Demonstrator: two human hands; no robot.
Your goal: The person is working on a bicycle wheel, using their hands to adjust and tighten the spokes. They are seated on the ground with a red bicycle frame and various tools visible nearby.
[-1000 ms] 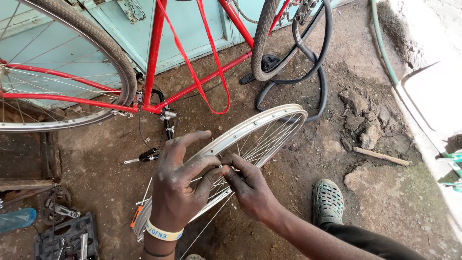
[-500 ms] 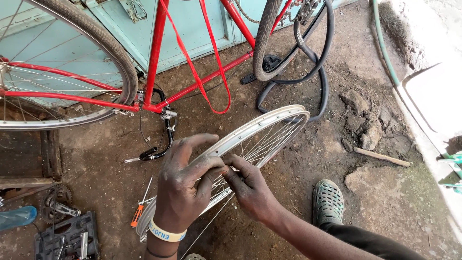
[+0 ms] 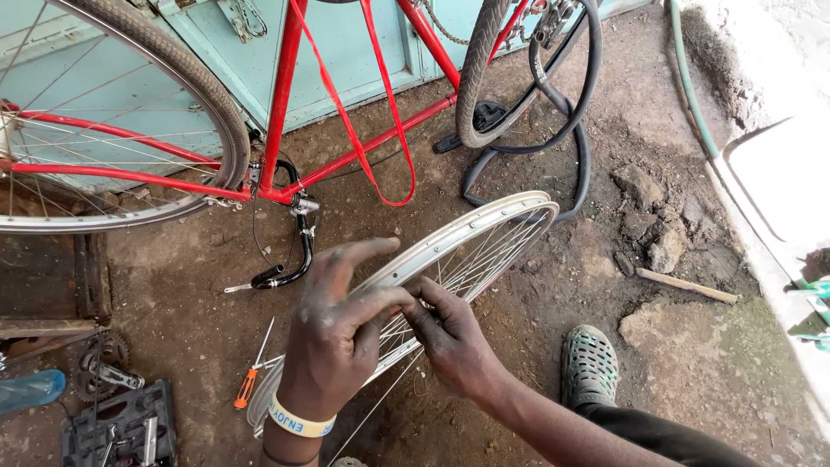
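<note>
The only labelled thing is a yellow wristband with dark print, wrapped around the left wrist near the lower edge of view; no packages, signs or screens show.
</note>
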